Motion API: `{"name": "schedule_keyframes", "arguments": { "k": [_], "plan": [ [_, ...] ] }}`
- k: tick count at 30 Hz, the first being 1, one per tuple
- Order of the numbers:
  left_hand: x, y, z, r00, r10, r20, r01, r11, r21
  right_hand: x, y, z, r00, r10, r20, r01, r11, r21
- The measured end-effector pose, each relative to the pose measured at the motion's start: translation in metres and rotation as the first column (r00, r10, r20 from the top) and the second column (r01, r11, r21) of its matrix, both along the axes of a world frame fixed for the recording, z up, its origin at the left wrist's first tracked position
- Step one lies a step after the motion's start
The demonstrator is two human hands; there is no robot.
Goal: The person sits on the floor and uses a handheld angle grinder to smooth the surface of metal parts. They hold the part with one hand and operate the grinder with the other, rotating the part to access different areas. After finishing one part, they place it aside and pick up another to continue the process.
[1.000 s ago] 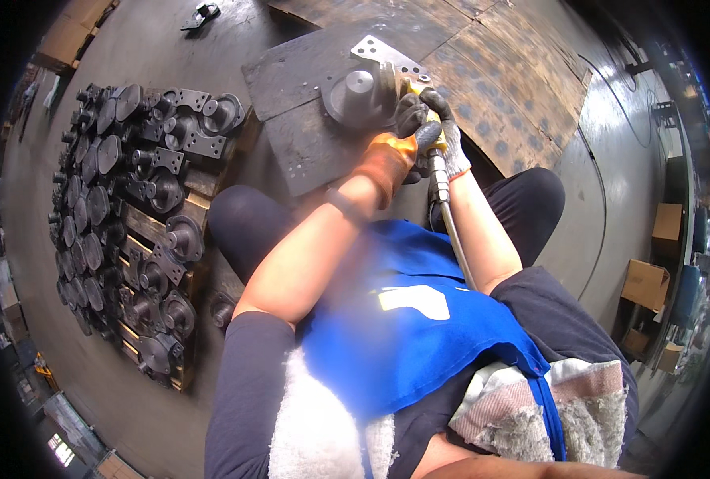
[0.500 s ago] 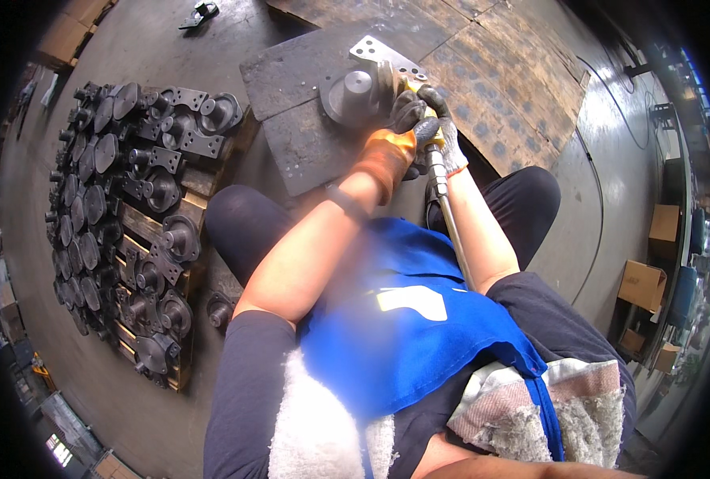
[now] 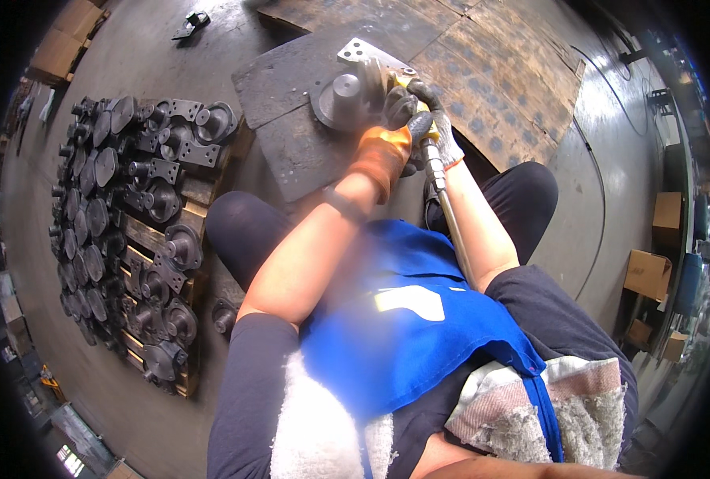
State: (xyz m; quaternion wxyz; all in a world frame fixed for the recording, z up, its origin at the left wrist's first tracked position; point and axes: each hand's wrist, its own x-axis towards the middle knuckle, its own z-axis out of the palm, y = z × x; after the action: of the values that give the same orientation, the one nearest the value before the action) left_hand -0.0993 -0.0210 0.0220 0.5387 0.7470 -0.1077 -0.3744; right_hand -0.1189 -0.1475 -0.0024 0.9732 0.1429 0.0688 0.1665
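Both my hands are closed around a yellow air grinder [image 3: 427,104]; its working end is a blur against the workpiece. My left hand [image 3: 385,152], in an orange glove with dark fingers, grips it from the left. My right hand [image 3: 443,128], in a white and grey glove, wraps it from the right. A metal coupling [image 3: 435,169] joins the tool to a hose [image 3: 455,231] running back under my right arm. The workpiece is a steel bracket: a flat plate with holes [image 3: 360,50] and a round flange with a stub shaft [image 3: 345,94]. It lies on a dark sheet [image 3: 279,76].
To the left, a wooden pallet [image 3: 143,233] carries many similar brackets [image 3: 99,203]. One lies on the floor [image 3: 195,25] at the far left. Stained wooden boards [image 3: 502,88] spread right of the work. A black hose [image 3: 598,184] and cardboard boxes [image 3: 647,274] are farther right.
The whole view has shifted slightly, with the bracket and hands now a little farther left. Both hands keep their grip on the grinder at the same spot on the bracket.
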Motion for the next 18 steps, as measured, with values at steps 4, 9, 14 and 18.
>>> {"name": "schedule_keyframes", "arguments": {
  "k": [4,9,14,18],
  "plan": [
    [-0.007,0.005,0.015,0.996,0.016,-0.085,-0.01,0.997,0.075,0.002,0.003,0.007,1.0,-0.002,0.017,0.001,0.999,0.051],
    [0.0,0.005,0.023,0.998,-0.022,-0.056,0.024,0.999,0.022,0.003,0.003,0.01,0.996,-0.043,-0.078,0.041,0.999,-0.021],
    [-0.005,0.002,0.01,0.983,0.128,-0.133,-0.14,0.987,-0.079,0.003,0.011,0.028,0.997,-0.082,0.003,0.081,0.975,-0.207],
    [0.008,0.004,-0.034,0.728,-0.156,0.667,0.052,0.984,0.173,0.006,0.011,0.015,0.996,-0.07,-0.047,0.063,0.989,-0.131]
  ]
}}
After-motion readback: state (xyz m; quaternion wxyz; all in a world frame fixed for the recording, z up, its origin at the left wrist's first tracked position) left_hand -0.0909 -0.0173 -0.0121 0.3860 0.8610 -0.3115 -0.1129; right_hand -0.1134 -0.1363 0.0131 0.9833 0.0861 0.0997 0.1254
